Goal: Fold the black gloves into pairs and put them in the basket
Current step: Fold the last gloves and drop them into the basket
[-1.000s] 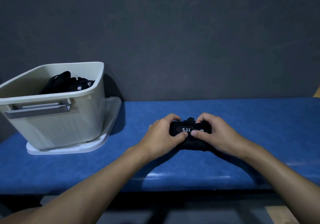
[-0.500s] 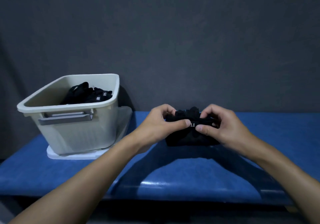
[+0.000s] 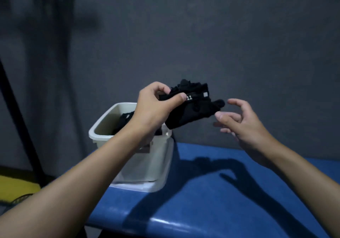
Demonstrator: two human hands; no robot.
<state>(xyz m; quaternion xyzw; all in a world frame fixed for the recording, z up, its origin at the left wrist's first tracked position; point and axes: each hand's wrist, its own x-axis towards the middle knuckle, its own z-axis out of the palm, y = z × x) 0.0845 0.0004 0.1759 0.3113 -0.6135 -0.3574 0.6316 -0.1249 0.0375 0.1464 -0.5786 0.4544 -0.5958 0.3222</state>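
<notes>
My left hand (image 3: 156, 107) pinches a folded pair of black gloves (image 3: 193, 107) by its cuff, thumb on top, and holds it in the air just right of the basket's far corner. White digits show on the cuff. My right hand (image 3: 241, 122) hovers to the right of the gloves, fingers loosely spread, holding nothing. The cream plastic basket (image 3: 147, 162) stands on the blue table below my left forearm. More black gloves (image 3: 123, 122) lie inside it, partly hidden by my wrist.
The blue table (image 3: 230, 191) stretches to the right of the basket, with shadows of my arms on it. A white lid (image 3: 139, 186) lies under the basket. A grey wall is behind. A dark pole (image 3: 20, 120) and something yellow (image 3: 16, 188) are at the left.
The folded gloves were lifted off the table and carried left toward the basket. My right hand let go of them and opened. The view swung left, so the basket now sits near the centre.
</notes>
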